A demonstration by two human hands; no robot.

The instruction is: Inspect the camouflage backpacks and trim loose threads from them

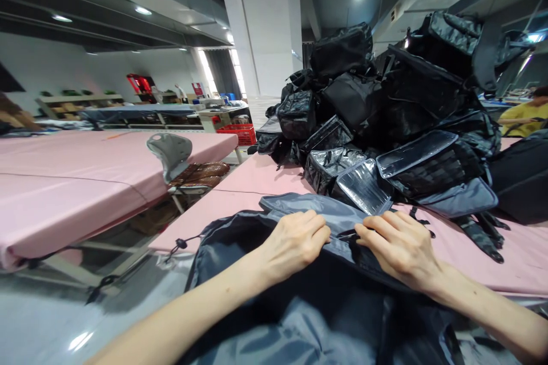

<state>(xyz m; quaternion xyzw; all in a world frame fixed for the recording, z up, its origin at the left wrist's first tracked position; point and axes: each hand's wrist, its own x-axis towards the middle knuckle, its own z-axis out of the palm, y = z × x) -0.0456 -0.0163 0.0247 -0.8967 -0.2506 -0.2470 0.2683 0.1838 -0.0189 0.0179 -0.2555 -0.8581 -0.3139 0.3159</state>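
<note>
A large black bag with grey lining (299,325) lies opened up in front of me, hanging over the near edge of the pink-covered table. My left hand (297,239) is closed on the bag's far edge, fingers curled over the fabric. Just to the right, my right hand (398,245) grips the same edge with its thumb and fingers pinched together. Between the two hands shows a short dark strip of the edge. A grey lined flap (282,202) spreads out behind my hands. The fingertips of both hands are partly hidden by the fabric.
A tall heap of black bags (355,102) stands on the pink table (240,188). An open silver-lined bag (325,168) lies close beyond my hands. At left are a grey chair (171,154) and another pink table (77,182). A person in yellow (522,120) sits far right.
</note>
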